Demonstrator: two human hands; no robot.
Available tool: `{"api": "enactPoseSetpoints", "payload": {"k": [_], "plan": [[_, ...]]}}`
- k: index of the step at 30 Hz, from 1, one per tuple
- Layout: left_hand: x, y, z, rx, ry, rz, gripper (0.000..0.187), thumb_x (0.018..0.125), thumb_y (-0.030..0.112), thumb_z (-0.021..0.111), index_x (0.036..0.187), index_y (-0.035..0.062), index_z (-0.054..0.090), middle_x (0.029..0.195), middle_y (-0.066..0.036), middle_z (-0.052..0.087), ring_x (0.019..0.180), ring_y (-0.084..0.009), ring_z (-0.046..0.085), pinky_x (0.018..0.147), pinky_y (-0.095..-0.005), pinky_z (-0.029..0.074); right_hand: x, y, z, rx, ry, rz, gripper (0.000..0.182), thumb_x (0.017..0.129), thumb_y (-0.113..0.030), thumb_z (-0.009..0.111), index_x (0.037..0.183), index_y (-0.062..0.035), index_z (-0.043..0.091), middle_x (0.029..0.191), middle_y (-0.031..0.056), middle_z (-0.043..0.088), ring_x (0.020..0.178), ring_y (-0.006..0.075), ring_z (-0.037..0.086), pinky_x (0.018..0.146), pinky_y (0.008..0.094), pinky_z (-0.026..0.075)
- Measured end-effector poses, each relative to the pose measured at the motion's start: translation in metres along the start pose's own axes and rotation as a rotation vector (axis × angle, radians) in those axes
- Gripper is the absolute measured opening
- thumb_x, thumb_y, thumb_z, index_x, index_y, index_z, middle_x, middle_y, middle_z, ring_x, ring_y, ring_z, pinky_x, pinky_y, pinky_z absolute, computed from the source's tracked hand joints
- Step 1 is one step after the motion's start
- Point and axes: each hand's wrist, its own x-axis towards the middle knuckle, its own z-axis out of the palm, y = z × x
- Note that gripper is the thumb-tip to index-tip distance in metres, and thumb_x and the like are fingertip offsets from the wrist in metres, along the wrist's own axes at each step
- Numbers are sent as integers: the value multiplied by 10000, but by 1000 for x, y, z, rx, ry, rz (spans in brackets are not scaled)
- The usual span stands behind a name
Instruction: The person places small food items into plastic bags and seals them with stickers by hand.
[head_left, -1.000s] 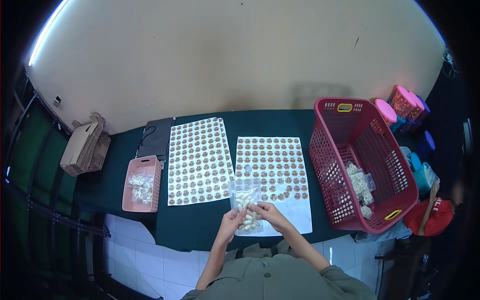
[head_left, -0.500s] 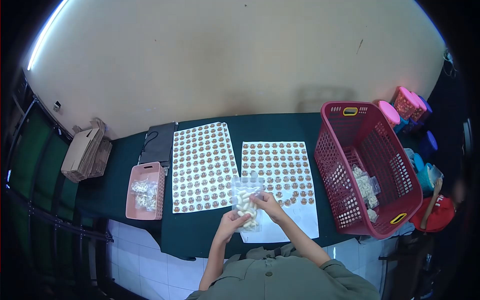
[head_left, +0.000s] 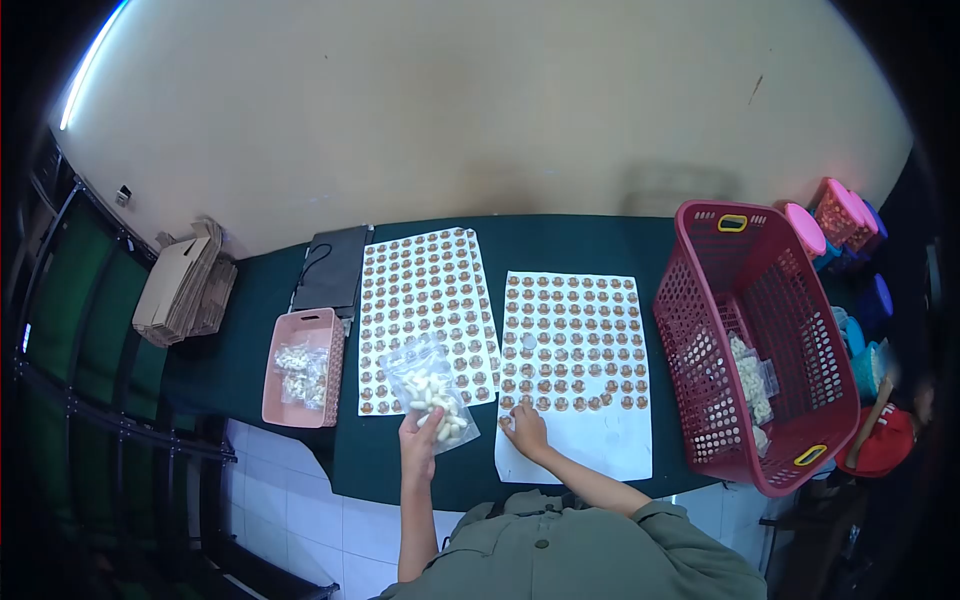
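Note:
A clear plastic bag (head_left: 432, 390) of white, oblong pieces is tilted over the lower part of the left sticker sheets (head_left: 425, 290). My left hand (head_left: 418, 442) grips its lower edge. On the right sticker sheet (head_left: 575, 340), my right hand (head_left: 525, 430) has its fingertips bent together at the lower left end of the rows of round brown stickers. Whether a sticker is between those fingers is too small to tell. The bottom part of that sheet is bare white.
Left, a pink basket (head_left: 300, 415) holds filled bags, near a black folder (head_left: 333, 268) and stacked cardboard (head_left: 180, 285). Right, a tall maroon basket (head_left: 690, 370) holds more bags. Beyond it are pink-lidded tubs (head_left: 805, 228) and a person in red (head_left: 880, 440).
My right hand has let go of the bag and moved down onto the right sticker sheet. My left hand has moved left with the bag. The whole view has shifted slightly.

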Motion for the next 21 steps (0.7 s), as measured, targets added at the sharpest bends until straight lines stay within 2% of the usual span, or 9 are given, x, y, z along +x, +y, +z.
{"api": "enactPoseSetpoints", "payload": {"k": [6,9,11,12,14,15,17,18,21], "plan": [[2,-2,12,32,-16,104,342,781,69,620,1090,-10,499,955,-85,591,808,-128,593,688,-243,490,-1,-2,9,-45,46,-30,234,644,-154,673,801,-79,515,841,109,483,773,290,517,613,396,401],[4,-3,16,46,-57,88,357,779,62,621,1102,-10,486,963,-85,589,822,-130,591,696,-245,490,1,-4,5,-22,77,-11,205,651,-125,670,765,-84,504,806,112,506,728,276,534,609,364,413],[4,-5,22,44,-87,66,381,775,56,623,1117,-14,468,969,-85,587,833,-134,591,709,-249,487,1,-2,4,324,-57,200,194,659,-89,663,754,-71,495,744,77,548,699,202,560,624,304,429],[3,-4,26,55,-114,55,387,785,73,613,1128,-16,457,988,-84,578,850,-135,584,722,-252,484,1,0,4,324,-53,198,194,659,-89,663,754,-71,495,744,77,548,699,202,560,624,304,429],[1,-5,28,12,-152,-5,389,792,87,608,1134,-16,454,998,-83,573,860,-136,581,728,-253,483,1,4,2,805,-7,402,134,679,-44,632,781,-48,544,738,41,591,721,122,557,654,245,431],[1,-7,29,-33,-189,-66,392,798,101,603,1140,-16,450,1008,-83,568,869,-138,577,733,-255,482,3,8,-7,803,-1,398,134,679,-44,632,781,-48,544,738,41,591,721,122,557,654,245,431],[1,-10,33,-47,-216,-90,397,806,122,596,1147,-17,447,1023,-84,559,873,-140,575,735,-258,482,8,13,-39,1097,-62,331,133,706,-23,599,838,-27,595,800,25,610,751,80,538,669,218,425],[1,-12,38,-59,-228,-89,398,808,131,592,1148,-10,441,1012,-84,567,853,-143,586,723,-263,493,10,7,-64,1114,-72,331,136,743,-27,562,864,-31,621,850,43,623,754,80,542,673,209,422],[4,-16,57,-92,-272,-87,355,794,126,608,1098,-5,480,965,-80,589,801,-136,600,706,-262,499,13,-22,-143,1216,17,417,142,800,-111,574,911,-40,625,835,17,625,760,74,557,651,194,407]]}}
